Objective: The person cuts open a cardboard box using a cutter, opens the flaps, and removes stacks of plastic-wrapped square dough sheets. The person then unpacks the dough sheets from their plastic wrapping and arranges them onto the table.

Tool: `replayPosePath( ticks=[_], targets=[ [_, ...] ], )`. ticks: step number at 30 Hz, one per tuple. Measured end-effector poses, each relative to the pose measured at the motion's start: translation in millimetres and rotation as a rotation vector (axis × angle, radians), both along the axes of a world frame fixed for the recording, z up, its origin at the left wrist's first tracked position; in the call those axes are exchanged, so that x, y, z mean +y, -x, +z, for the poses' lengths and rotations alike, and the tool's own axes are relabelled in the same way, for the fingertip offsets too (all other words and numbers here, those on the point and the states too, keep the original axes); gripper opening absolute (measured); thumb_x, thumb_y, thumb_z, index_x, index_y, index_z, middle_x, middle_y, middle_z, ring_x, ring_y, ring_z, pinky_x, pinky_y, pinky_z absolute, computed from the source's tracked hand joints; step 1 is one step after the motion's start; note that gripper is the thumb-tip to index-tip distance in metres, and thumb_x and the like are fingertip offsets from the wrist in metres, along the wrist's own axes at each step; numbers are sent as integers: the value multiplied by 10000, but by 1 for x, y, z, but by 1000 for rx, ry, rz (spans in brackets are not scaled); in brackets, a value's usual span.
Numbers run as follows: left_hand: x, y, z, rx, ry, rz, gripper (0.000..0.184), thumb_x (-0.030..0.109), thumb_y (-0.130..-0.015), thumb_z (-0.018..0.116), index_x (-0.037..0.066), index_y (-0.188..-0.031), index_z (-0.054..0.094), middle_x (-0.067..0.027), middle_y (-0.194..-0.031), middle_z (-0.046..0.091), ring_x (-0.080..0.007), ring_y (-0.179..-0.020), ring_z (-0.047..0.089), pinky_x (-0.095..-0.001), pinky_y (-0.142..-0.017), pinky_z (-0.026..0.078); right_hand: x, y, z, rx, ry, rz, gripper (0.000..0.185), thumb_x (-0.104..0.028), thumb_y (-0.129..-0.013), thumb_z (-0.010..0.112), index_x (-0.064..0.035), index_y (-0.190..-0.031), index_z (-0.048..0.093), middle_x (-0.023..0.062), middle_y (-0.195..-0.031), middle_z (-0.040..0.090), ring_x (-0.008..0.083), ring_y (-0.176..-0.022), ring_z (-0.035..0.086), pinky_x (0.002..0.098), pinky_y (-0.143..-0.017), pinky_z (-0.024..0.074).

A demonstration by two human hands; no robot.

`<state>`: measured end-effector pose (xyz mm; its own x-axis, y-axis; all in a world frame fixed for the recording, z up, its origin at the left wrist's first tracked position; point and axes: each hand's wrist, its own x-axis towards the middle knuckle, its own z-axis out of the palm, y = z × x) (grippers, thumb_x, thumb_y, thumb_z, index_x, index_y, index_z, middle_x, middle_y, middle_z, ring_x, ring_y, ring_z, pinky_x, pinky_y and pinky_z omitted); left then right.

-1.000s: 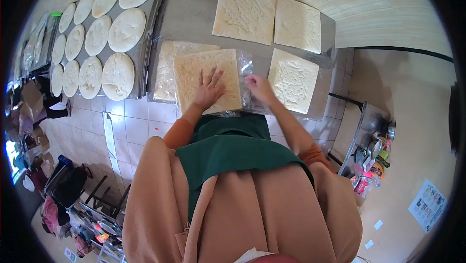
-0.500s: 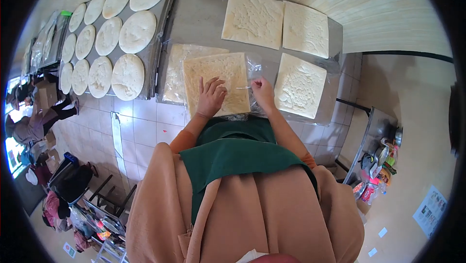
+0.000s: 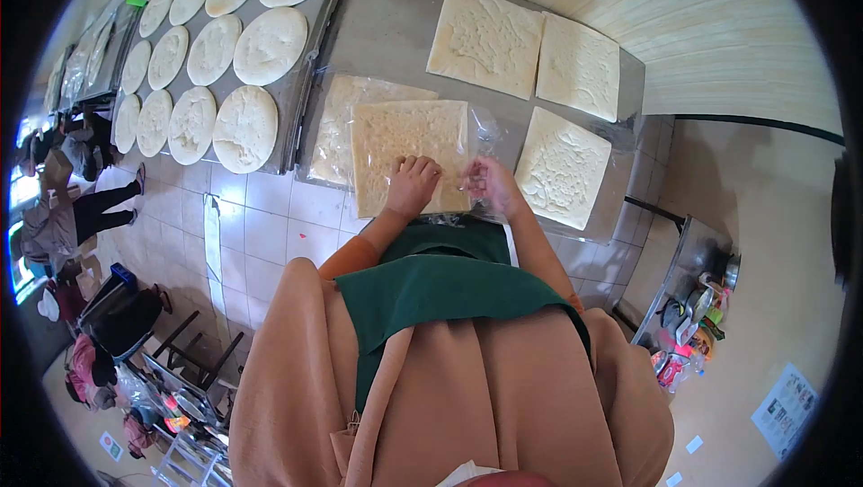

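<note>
A square flat bread (image 3: 409, 132) in clear plastic lies at the near edge of the metal tray, partly over another wrapped square bread (image 3: 337, 119). My left hand (image 3: 413, 185) rests on its lower middle, fingers bent and slightly apart, holding nothing. Beside the bread's right edge, my right hand (image 3: 490, 185) has its fingers curled at the clear plastic (image 3: 486, 128); what they grip is too small to make out. Right of that hand lies an unwrapped square bread (image 3: 564, 166).
Two more square breads (image 3: 485, 40) lie at the back of the tray (image 3: 382, 24). Several round breads (image 3: 245, 128) fill a tray at the left. A side table with packets (image 3: 688, 321) stands at the right. A person (image 3: 76, 213) stands far left.
My left hand has slid down and right on the bread, its fingers now more bent. My right hand has turned, its fingers looser at the plastic. The whole view has shifted.
</note>
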<state>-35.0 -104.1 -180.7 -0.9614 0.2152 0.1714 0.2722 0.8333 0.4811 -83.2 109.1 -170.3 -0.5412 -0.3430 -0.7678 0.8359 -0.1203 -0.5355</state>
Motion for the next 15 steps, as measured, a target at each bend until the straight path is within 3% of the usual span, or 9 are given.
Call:
replayPosePath(
  ticks=[2,5,8,11,14,15],
  targets=[
    [-7,2,8,18,-42,9,87,219,-846,651,155,-869,597,10,-900,610,-187,-892,590,-408,-864,385,19,-4,-33,-3,-225,295,411,-354,-941,414,-35,-934,673,99,-903,687,172,-765,666,276,-638,501],
    [-12,-1,14,5,-44,17,83,208,-854,660,147,-890,616,10,-885,626,-189,-858,607,-406,-863,364,28,-12,-38,271,-115,535,405,-325,-939,408,-27,-941,683,94,-880,699,164,-735,670,274,-637,500],
    [-12,1,14,-26,-59,45,78,200,-852,662,148,-886,615,9,-894,632,-194,-866,610,-401,-861,359,32,-2,-11,223,-133,839,383,-305,-925,430,-28,-926,695,81,-815,701,152,-683,653,281,-638,501],
    [-10,4,16,-10,-67,15,94,190,-848,666,142,-907,610,7,-920,636,-184,-875,612,-407,-882,358,45,-3,-8,207,-210,924,331,-264,-914,470,-32,-915,706,81,-737,690,132,-649,618,285,-622,486],
    [-16,3,19,28,-207,-8,144,174,-830,656,148,-963,605,-30,-936,625,-215,-917,597,-426,-912,369,47,1,-21,434,-469,701,241,-208,-897,556,-26,-976,694,99,-792,694,136,-671,618,291,-639,488],
    [-21,3,23,59,-170,101,164,166,-831,650,138,-986,603,-46,-953,628,-232,-936,593,-432,-923,369,40,1,-29,502,-452,570,216,-182,-900,569,-29,-994,689,78,-791,677,125,-694,609,282,-644,491]
  ],
)
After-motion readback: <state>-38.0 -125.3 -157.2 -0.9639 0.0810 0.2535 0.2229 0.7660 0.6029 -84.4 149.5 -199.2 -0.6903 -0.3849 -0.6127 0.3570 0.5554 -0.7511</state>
